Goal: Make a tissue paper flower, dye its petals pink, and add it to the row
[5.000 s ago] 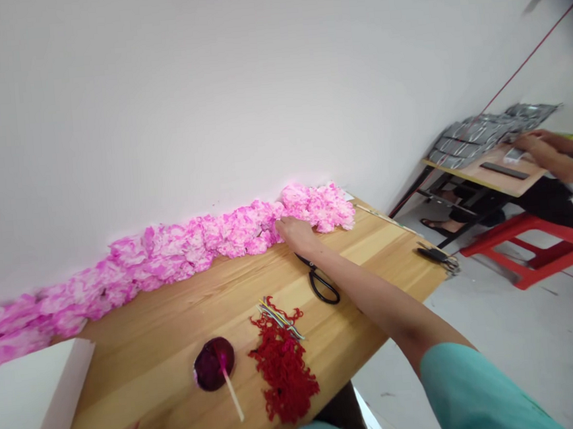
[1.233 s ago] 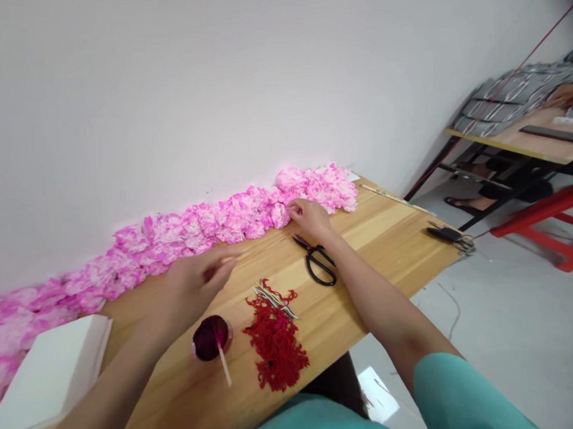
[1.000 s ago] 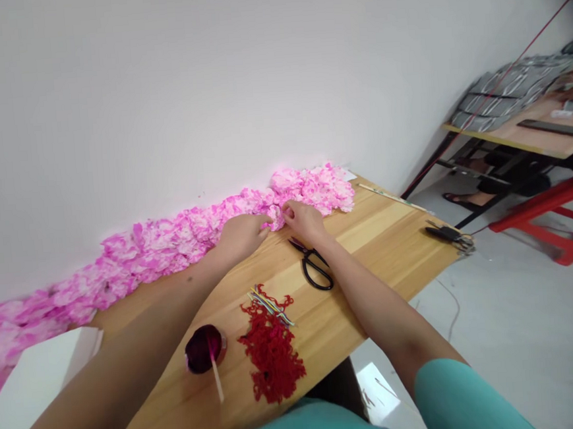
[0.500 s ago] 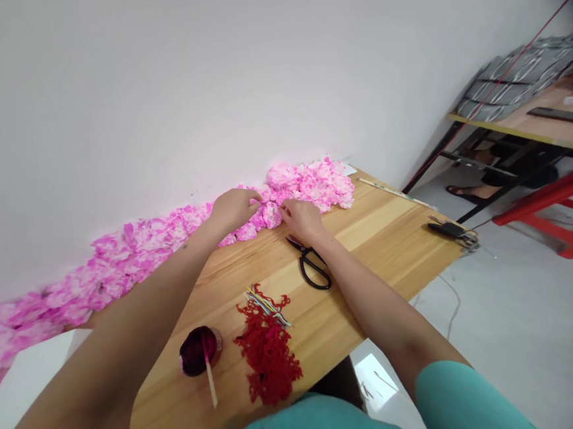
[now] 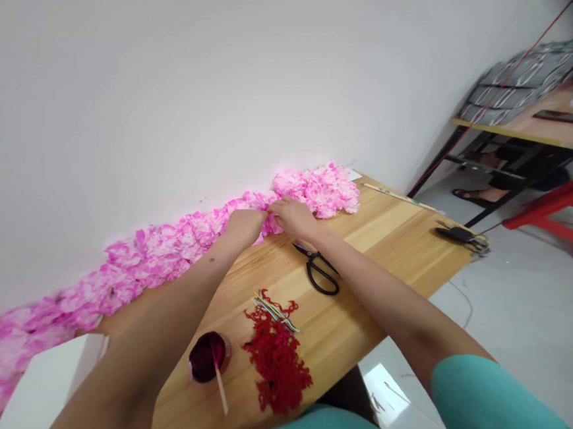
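Observation:
Both my hands meet over a long heap of pink fabric-like flowers [image 5: 183, 232] along the wall. My left hand [image 5: 248, 227] is closed, its fingertips pinched together at a pink flower [image 5: 270, 226]. Against it from the right, my right hand [image 5: 294, 219] has bent fingers closed on the same flower, which the hands mostly hide. Black-handled scissors [image 5: 321, 278] lie below my right wrist, partly behind the forearm. Nearer to me are a pile of curly red yarn [image 5: 282, 373], several pale and yellow strands [image 5: 277, 313], and a cup of dark red stuff [image 5: 208, 358] with a wooden stick [image 5: 221, 388].
The wooden table [image 5: 369, 254] meets a white wall. A white box [image 5: 46, 385] stands at the left. Black-handled tools [image 5: 459, 234] and a thin stick [image 5: 399, 196] lie at the right edge. Beyond are a red stool [image 5: 558, 209] and another table [image 5: 533, 132]; someone's foot [image 5: 483, 194] shows beneath.
My hands have come together, fingertips now meeting and covering the small flower that showed between them. The whole view has shifted slightly, with table items appearing lower and further right.

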A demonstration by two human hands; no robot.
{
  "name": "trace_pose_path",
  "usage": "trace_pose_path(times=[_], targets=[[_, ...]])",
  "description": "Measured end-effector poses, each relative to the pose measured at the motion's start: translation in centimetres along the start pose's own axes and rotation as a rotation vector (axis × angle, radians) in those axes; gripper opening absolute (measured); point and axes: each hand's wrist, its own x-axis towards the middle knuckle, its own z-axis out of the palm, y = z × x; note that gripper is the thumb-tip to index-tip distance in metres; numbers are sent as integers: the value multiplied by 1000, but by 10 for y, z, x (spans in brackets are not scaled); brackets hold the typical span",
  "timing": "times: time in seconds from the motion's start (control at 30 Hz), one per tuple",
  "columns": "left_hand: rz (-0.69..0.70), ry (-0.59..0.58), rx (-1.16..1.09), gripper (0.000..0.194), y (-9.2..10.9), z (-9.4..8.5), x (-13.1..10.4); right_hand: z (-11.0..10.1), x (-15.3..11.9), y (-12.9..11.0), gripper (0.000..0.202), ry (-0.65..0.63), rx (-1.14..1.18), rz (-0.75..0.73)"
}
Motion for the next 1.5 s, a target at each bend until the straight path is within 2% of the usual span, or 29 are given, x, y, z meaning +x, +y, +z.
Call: trace_pose_path(times=[0.17, 0.37, 0.57, 0.9, 1.07, 1.27, 1.5], targets=[[23, -16, 40, 30, 2, 10, 5, 5, 9, 7, 25, -39, -43, 7], [26, -24, 82, 30, -1, 23, -4, 6, 4, 14, 25, -52, -96, 0], [63, 4, 84, 33, -1, 33, -10, 8, 7, 11, 19, -43, -116, -15], [96, -21, 120, 31, 3, 35, -15, 23, 23, -5, 24, -33, -202, -44], [96, -30, 138, 29, 5, 37, -21, 28, 24, 0, 24, 2, -193, -23], [94, -84, 124, 36, 11, 38, -29, 30, 21, 7, 20, 55, -153, 16], [68, -114, 127, 41, 7, 46, -26, 29, 21, 12, 16, 88, -100, 54]])
